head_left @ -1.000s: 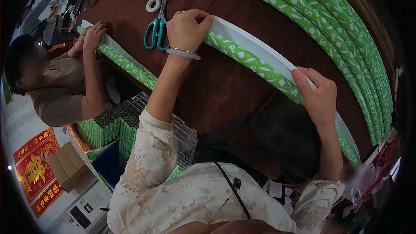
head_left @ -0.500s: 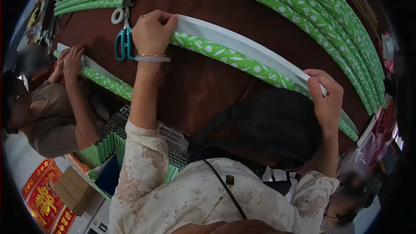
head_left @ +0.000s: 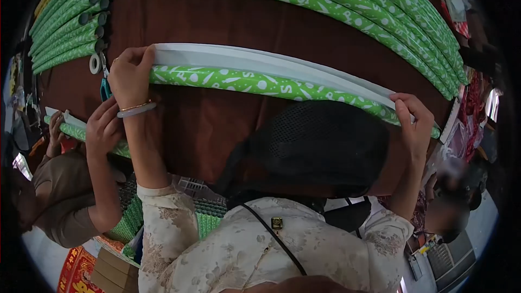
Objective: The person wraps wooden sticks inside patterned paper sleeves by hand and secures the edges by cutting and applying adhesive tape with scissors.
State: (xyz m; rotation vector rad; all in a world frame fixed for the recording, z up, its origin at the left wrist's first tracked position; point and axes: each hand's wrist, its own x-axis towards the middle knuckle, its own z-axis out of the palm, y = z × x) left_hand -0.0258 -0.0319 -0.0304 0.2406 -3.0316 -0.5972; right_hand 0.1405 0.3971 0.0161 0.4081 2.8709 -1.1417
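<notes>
A roll of green wrapping paper (head_left: pixel 233 80) with white vegetable shapes and letters lies across the brown table in front of me. Its loose edge, a white strip (head_left: pixel 244 57), stands up along the far side. My left hand (head_left: pixel 130 73) is closed on the strip's left end, thumb against fingers. Toward the right end, my right hand (head_left: pixel 415 119) pinches the same edge between thumb and fingers. Teal-handled scissors (head_left: pixel 105 88) lie beside my left hand, partly hidden by it. Next to them is a white roll of tape (head_left: pixel 95 64).
Several finished green rolls (head_left: pixel 325 8) lie along the far side, and more are stacked (head_left: pixel 68 43) at the far left. At my left a co-worker's hand (head_left: pixel 103 127) is on another green roll (head_left: pixel 73 130). A black mesh cap brim (head_left: pixel 325 141) covers part of the near table.
My hands are farther apart, the right one nearer the roll's right end. The white strip is stretched straighter between them. My view has shifted, and the co-worker's hands have moved apart along their roll.
</notes>
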